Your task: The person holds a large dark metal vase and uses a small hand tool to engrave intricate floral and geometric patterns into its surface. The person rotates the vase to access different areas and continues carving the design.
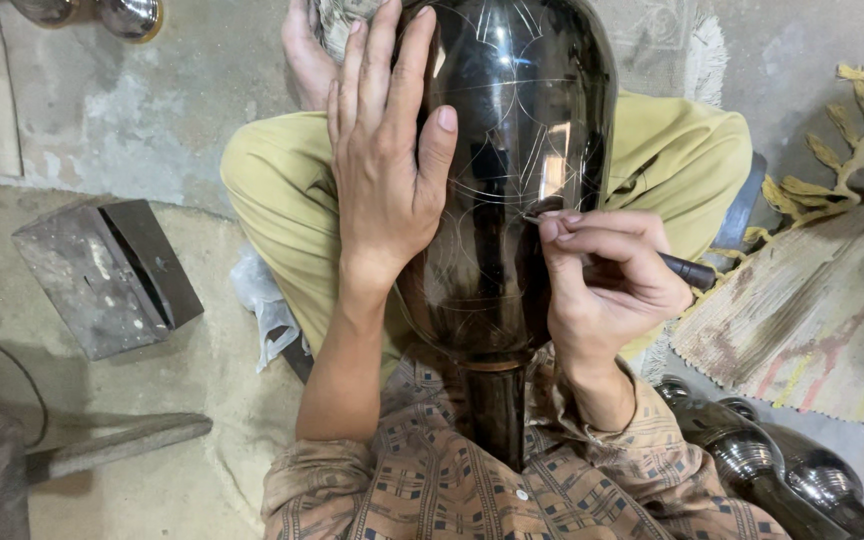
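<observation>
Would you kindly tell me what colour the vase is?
The vase is glossy black with thin pale engraved lines, seen in the head view.

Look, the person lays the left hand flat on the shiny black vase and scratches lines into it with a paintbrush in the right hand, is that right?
Not quite. The right hand holds a thin pointed metal tool, not a paintbrush. The head view shows no bristles and no paint, only its tip on the scratched lines. The rest is right: the left hand lies flat on the shiny black vase.

Bare concrete floor (152, 120), grey metal block (107, 275), striped fringed mat (812, 310), dark metal vases (782, 470)
</observation>
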